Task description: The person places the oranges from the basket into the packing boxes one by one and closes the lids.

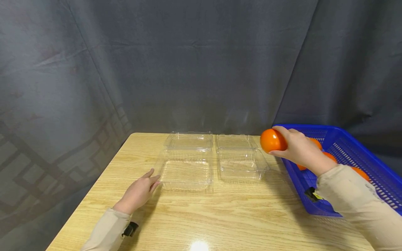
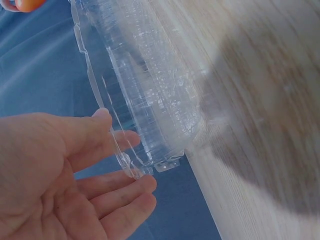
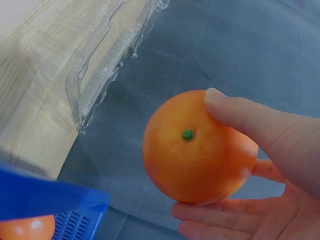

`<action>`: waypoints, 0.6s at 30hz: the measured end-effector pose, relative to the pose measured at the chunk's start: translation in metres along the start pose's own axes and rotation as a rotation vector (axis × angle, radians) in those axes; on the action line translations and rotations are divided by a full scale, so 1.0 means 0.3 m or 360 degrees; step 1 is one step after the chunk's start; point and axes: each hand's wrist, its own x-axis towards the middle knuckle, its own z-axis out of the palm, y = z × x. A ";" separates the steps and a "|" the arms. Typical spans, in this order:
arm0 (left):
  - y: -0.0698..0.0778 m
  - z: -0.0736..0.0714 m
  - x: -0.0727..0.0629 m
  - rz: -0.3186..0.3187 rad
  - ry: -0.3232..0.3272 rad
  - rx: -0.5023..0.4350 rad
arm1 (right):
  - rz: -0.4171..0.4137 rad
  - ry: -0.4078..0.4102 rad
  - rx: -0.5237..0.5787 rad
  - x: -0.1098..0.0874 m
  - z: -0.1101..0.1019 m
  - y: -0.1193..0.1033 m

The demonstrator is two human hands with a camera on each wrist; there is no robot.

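My right hand (image 1: 298,150) grips an orange (image 1: 272,140), thumb on one side and fingers on the other, above the left edge of a blue basket. A small green stem nub shows on the orange in the right wrist view. At the left, my left hand (image 1: 138,191) pinches the rim of a clear plastic clamshell container (image 2: 150,90) between thumb and index finger, while the other fingers stay extended below the rim. This container lies with its lid folded back, and only the table shows through its base. A second such container (image 1: 240,170) stands spread beside it.
The blue perforated basket (image 1: 296,184) stands at the right of the wooden table (image 1: 201,216), partly behind my right sleeve. Several more oranges (image 1: 360,173) lie in it. A dark grey curtain (image 1: 201,69) hangs right behind the table's far edge.
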 end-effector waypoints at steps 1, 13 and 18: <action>0.000 0.000 0.000 -0.0001 -0.0001 0.0000 | -0.0007 0.0004 0.0001 0.001 0.001 -0.002; -0.002 0.002 0.000 0.0001 0.0014 -0.0006 | -0.0029 -0.0004 -0.0010 0.010 0.012 -0.019; -0.002 0.003 0.000 0.0006 0.0026 -0.0009 | -0.0026 -0.0003 0.0010 0.012 0.014 -0.029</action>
